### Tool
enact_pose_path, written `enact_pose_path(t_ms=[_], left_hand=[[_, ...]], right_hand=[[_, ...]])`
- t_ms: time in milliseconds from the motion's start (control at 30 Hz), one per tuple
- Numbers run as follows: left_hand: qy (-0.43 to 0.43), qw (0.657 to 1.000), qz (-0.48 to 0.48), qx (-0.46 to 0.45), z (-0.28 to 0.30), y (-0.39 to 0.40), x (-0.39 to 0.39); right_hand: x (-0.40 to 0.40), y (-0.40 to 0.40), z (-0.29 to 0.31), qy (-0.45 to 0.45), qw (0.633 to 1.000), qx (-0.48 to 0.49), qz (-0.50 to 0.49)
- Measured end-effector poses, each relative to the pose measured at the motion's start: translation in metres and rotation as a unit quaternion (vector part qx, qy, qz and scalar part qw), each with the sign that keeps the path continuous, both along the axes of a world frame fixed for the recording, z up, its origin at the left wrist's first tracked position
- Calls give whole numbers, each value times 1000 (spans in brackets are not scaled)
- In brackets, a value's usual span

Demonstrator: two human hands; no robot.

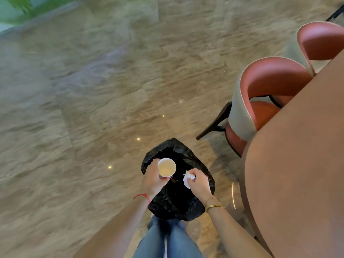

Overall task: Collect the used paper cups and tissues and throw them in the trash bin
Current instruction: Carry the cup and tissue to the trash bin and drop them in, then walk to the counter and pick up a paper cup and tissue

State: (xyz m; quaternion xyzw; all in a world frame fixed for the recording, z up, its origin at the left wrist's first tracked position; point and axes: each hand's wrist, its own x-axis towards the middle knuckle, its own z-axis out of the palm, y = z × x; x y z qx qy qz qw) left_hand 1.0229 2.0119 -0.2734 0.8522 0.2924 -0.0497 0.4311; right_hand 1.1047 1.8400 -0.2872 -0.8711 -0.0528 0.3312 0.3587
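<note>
paper cup (166,168) sits upright in your left hand (153,178), its open mouth facing up at you, its inside pale and stained yellowish. your fingers curl round the cup's wall from the left and below, so only the rim and inside show; a bit of reddish outer wall peeks out at the bottom edge by your fingers. the cup hangs over the left part of the trash bin (202,175), which stands on the floor right in front of your legs and is lined with a black bag (175,202) whose crinkled plastic folds out over the rim.

your right hand (199,184) holds a crumpled white tissue (188,178), pinched between the thumb and the curled fingertips, over the right part of the same bin opening. cup and tissue are near each other but apart, with dark bag showing between them. something small and brownish lies in the bag between the two hands; you cannot tell what it is.

a red string (142,197) circles your left wrist and a gold bracelet (214,206) your right wrist. your jeans (167,241) show below the bin. to your right runs the rounded edge of a brown table (297,164), with two red-and-grey chairs (260,101) tucked in at its far side. the floor (93,108) is glossy beige stone with small light spots reflected in it.
</note>
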Motion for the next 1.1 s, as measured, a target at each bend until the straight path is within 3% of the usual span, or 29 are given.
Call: enact_pose_path(t_ms=[167,333,767,1100], left_hand=[[80,997,-7,-16,-44,7,21],[117,992,-53,5,-46,18,23],[26,984,-118,135,118,54,-36],[-46,973,-113,195,193,40,-104]], right_hand=[[23,4,-37,70,997,-26,14],[31,1,-37,74,996,-41,28],[17,-18,121,-207,970,-3,125],[-46,-62,187,-285,953,22,98]])
